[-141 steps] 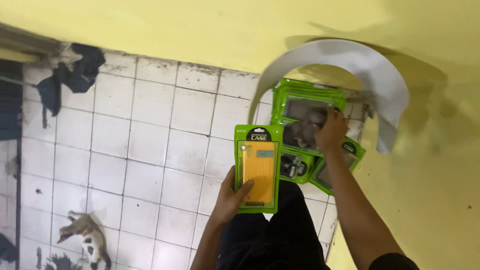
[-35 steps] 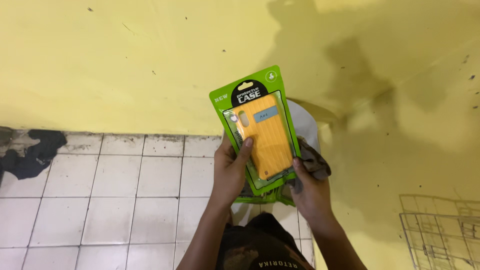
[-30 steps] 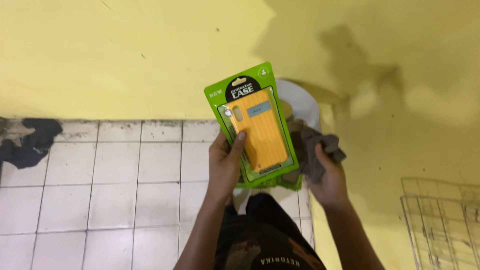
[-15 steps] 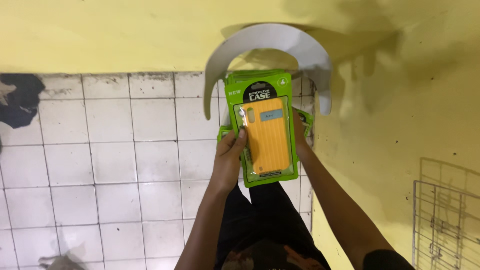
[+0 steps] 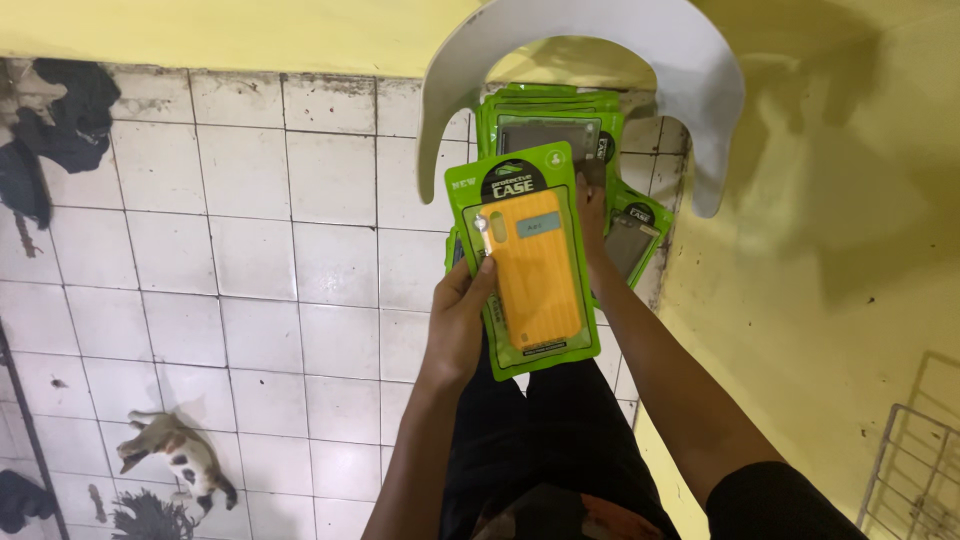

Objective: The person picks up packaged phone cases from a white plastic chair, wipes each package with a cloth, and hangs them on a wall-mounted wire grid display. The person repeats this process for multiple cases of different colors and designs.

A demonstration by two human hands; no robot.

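Note:
My left hand (image 5: 462, 318) grips the left edge of a green blister pack holding an orange phone case (image 5: 530, 262), held upright in front of me. My right hand (image 5: 590, 208) reaches past the pack's right edge, its fingers on the pack and toward a pile of similar green packs (image 5: 548, 125) lying on the floor below. More green packs with grey cases (image 5: 632, 238) stick out to the right of the held pack. The right fingers are partly hidden behind the pack.
A white curved arch-shaped piece (image 5: 690, 70) stands over the pile. White floor tiles (image 5: 250, 260) spread to the left, a yellow wall (image 5: 850, 220) rises on the right. A cat (image 5: 175, 455) lies at lower left, dark cloth (image 5: 55, 115) at upper left, a wire rack (image 5: 915, 470) at lower right.
The view has tilted down from the yellow wall to the floor, so the arch and pile now show. The orange-case pack stays in my left hand; my right hand has come to its right edge.

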